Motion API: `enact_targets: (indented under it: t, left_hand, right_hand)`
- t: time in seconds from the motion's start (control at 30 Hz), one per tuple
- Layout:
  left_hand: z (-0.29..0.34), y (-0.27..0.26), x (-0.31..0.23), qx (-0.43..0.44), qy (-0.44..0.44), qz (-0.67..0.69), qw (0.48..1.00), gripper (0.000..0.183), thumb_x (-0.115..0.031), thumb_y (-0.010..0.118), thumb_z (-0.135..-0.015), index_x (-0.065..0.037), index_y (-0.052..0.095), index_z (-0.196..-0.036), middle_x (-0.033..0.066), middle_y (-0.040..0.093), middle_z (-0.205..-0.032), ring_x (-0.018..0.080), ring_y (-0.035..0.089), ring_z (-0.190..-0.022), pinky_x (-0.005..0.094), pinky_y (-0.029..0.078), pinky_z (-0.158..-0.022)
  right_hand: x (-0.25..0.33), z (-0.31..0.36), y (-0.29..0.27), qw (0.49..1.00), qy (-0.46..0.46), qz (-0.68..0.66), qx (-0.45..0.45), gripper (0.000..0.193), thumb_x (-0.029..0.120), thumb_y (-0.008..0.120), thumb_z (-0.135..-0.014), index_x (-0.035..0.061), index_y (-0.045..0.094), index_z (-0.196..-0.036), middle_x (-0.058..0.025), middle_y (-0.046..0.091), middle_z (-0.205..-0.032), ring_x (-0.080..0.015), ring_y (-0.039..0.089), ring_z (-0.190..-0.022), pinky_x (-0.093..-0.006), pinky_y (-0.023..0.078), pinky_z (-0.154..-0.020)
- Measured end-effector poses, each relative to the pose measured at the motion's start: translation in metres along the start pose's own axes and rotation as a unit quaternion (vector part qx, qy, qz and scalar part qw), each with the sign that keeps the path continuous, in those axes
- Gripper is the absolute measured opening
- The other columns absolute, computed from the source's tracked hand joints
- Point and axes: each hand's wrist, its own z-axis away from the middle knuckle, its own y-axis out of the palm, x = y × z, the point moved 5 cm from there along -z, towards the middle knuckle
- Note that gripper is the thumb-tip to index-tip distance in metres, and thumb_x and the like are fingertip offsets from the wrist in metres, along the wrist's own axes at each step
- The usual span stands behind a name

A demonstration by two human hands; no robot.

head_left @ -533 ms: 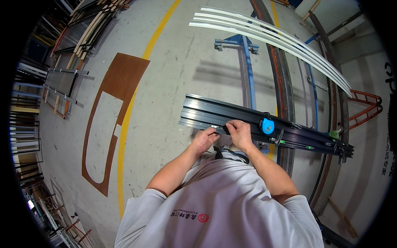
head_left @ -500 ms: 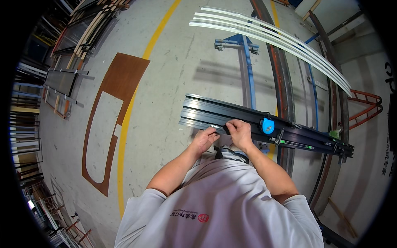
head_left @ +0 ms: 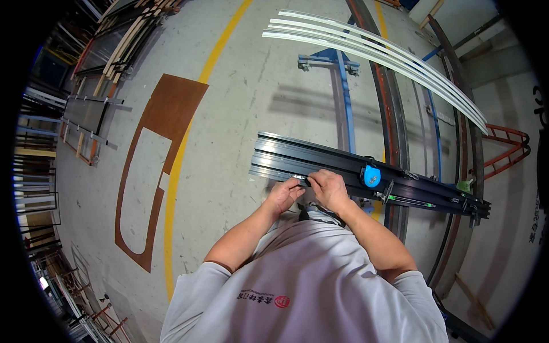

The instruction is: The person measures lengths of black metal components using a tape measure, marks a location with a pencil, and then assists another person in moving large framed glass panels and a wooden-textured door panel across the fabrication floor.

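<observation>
"Where's the small metal fitting (head_left: 298, 177)?"

"At the near edge of the dark metal bars (head_left: 280, 150), close to their left end, right by the fingertips of both hands"

"How would it handle?"

"Light and stiff, I'd guess, and slick enough to slip from a loose grip; best taken by its two ends. The bars look stiff too, likely heavy as a set, with smooth faces, so their edges would give the surer hold"

"And the left hand (head_left: 283, 196)?"

"Thumb and fingertips gathered at the fitting; whether they grip it or only steady it, I can't tell"

"The right hand (head_left: 329, 190)?"

"Thumb and forefinger pressed together beside the fitting's right end, back of the hand up; what, if anything, sits between them is hidden"

"Arms?"

"Elbows bent and out to the sides, forearms slanting inward toward the bars. The blue tape measure (head_left: 370, 176) rests on the bars, just right of the right hand"
</observation>
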Motion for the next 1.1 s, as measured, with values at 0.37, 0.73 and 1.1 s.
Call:
enact_targets:
  t: [0.37, 0.73, 1.1]
  left_hand:
    - [-0.003, -0.001, 0.003, 0.001, 0.006, -0.062, 0.998, 0.01, -0.004, 0.061, -0.089, 0.0, 0.062, -0.098, 0.0077, 0.065, -0.095, 0.0206, 0.064, -0.089, 0.0353, 0.053, -0.081]
    - [-0.019, -0.021, 0.017, 0.004, -0.02, 0.002, 1.0, 0.013, -0.008, 0.063, -0.091, 0.001, 0.063, -0.1, 0.0088, 0.065, -0.097, 0.0203, 0.063, -0.088, 0.0332, 0.053, -0.077]
    - [0.02, -0.049, -0.037, -0.026, 0.032, 0.002, 0.999, 0.02, -0.012, 0.06, -0.094, 0.002, 0.059, -0.107, 0.015, 0.064, -0.109, 0.0261, 0.061, -0.103, 0.0385, 0.049, -0.092]
  right_hand:
    - [0.0, -0.004, -0.001, 0.995, -0.047, 0.076, 0.044, 0.008, 0.013, 0.064, -0.084, 0.0059, 0.067, -0.083, -0.0133, 0.063, -0.078, -0.035, 0.062, -0.076, -0.043, 0.05, -0.07]
    - [0.012, -0.016, 0.006, 0.971, -0.072, 0.173, 0.145, 0.009, 0.018, 0.064, -0.079, 0.0096, 0.064, -0.078, -0.0118, 0.063, -0.074, -0.0334, 0.063, -0.071, -0.0425, 0.051, -0.064]
    - [0.009, -0.02, 0.005, 0.934, 0.008, 0.252, 0.253, 0.027, 0.028, 0.055, -0.093, 0.0047, 0.065, -0.086, -0.0166, 0.067, -0.083, -0.034, 0.067, -0.078, -0.0448, 0.053, -0.069]
